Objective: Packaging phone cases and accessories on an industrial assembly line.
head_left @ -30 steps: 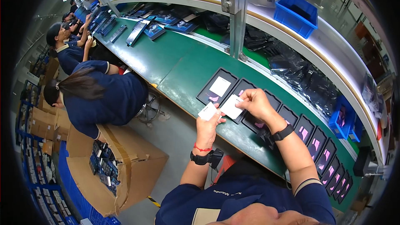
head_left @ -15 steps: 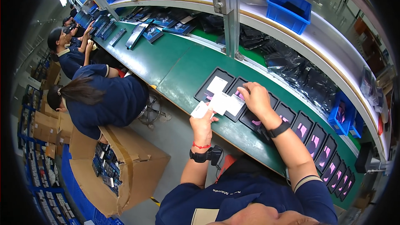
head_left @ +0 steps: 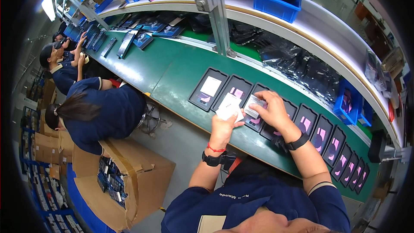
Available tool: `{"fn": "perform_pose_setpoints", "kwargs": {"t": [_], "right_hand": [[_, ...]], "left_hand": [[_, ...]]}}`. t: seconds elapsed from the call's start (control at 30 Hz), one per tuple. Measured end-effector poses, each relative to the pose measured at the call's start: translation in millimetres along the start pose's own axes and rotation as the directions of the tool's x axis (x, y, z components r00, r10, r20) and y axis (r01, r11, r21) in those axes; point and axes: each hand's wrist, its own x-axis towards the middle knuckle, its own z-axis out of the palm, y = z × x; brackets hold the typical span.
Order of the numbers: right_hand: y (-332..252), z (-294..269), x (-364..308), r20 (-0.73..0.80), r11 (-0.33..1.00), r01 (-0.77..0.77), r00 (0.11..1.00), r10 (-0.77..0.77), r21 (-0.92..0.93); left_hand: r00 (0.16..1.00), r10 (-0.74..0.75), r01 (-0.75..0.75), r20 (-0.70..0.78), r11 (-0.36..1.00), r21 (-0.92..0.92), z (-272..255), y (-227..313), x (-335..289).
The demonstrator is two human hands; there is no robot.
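My left hand is closed round several white cards, held low over the near edge of the row of trays. Another white card shows just beyond them; whether it is in the hand or on the second tray I cannot tell. My right hand has its fingertips on a white card with grey print, above the third black tray. In the leftmost tray lies a white card beside pink and dark pieces.
More black trays with pink pieces run along the green table to the right. Black plastic bags lie behind them, under a white shelf with a blue bin. Dark boxes lie farther left. A co-worker bends over a carton.
Both hands have moved rightward along the trays. My right hand has brought its card over the third tray, and more of the second tray shows. The view has shifted slightly.
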Motion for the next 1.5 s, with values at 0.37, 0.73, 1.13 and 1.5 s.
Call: {"fn": "perform_pose_setpoints", "kwargs": {"t": [0.37, 0.73, 1.13, 1.5], "right_hand": [[4, -50, -35, 0.376, 0.665, -0.587, 0.809, 0.453, 0.462], [17, -65, -69, 0.255, 0.457, -0.557, 0.783, 0.567, 0.694], [17, -65, -80, 0.085, 0.832, -0.551, 0.834, 0.545, 0.064], [45, -102, -116, -0.006, 0.560, -0.602, 0.678, 0.735, 0.569]], "left_hand": [[0.923, -0.169, 0.221, 0.346, 0.968, -0.117, 47, -24, -4], [0.965, -0.130, 0.107, 0.230, 0.988, 0.108, 59, -40, -4], [0.998, 0.007, -0.022, 0.060, 0.971, 0.240, 52, -24, -2], [0.942, -0.146, 0.139, 0.301, 0.989, 0.043, 94, -44, -5]]}}
